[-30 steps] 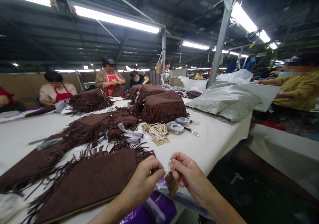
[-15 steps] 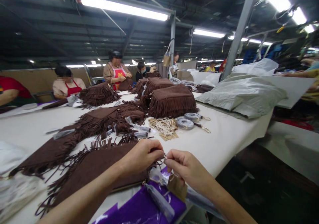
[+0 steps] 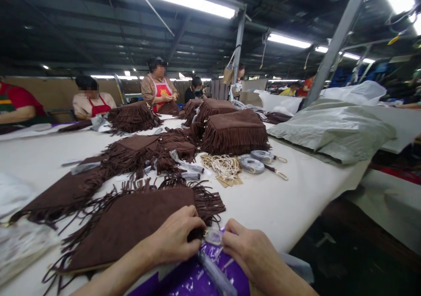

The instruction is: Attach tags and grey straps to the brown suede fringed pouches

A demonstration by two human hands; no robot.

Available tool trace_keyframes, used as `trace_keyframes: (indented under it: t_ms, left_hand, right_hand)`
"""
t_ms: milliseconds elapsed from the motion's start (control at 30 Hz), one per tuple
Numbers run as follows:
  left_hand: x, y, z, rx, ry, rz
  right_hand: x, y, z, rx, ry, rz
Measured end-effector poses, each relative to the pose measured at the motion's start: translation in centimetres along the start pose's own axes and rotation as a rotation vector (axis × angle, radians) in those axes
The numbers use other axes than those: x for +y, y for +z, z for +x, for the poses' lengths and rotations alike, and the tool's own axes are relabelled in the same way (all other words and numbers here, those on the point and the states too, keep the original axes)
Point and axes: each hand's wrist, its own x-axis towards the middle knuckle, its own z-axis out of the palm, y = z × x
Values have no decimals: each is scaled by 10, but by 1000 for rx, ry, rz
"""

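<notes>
A brown fringed bag (image 3: pixel 138 221) lies flat on the white table (image 3: pixel 305 186) in front of me. My left hand (image 3: pixel 177 234) is closed in a pinch at the bag's near right corner; what its fingertips hold is hidden. Between my hands is a small plastic-wrapped metal fitting (image 3: pixel 213 237). The fingers of my right hand (image 3: pixel 246 247) are closed at the fitting's right edge. Below them lie a shiny purple plastic sheet (image 3: pixel 184 276) and a grey plastic-wrapped tassel-like strip (image 3: pixel 217 274).
Beyond are more fringed bags (image 3: pixel 235 131), tangled white tag strings (image 3: pixel 225 166), coiled wrapped straps (image 3: pixel 251 164) with gold clasps, and a grey-green plastic sheet (image 3: pixel 335 129). White plastic (image 3: pixel 23 247) lies at left. Several co-workers, one in a red apron (image 3: pixel 162 92), are across the table.
Both hands have moved down and slightly apart, from a joint pinch in the air to the wrapped fitting over the purple sheet. The brown tag under my right hand is now mostly hidden.
</notes>
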Motion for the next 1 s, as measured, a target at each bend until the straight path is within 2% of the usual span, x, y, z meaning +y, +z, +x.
trace_keyframes:
  t_ms: [233,333,433,500,567,667,733,867,1000]
  left_hand:
    - [6,4,12,5,-34,178]
    - [11,14,23,9,-107,253]
    - [10,22,31,46,-144,234]
    - [3,22,33,115,-157,107]
    - [-7,18,34,168,-225,-229]
    - [-23,9,33,153,-359,-785]
    - [-30,6,32,132,-415,-949]
    - [-32,6,31,105,-447,-1122]
    - [-31,6,30,111,-438,-1304]
  right_hand:
    - [23,-6,18,137,-138,-300]
    - [31,-13,24,110,-122,-268]
    - [32,-23,21,103,-12,-93]
    - [28,-30,17,137,60,134]
    - [18,-37,13,155,109,386]
    - [-2,-40,13,97,201,649]
    - [-15,-38,19,62,260,739]
    - [-28,-27,37,124,314,743]
    - [-28,-17,50,154,301,478]
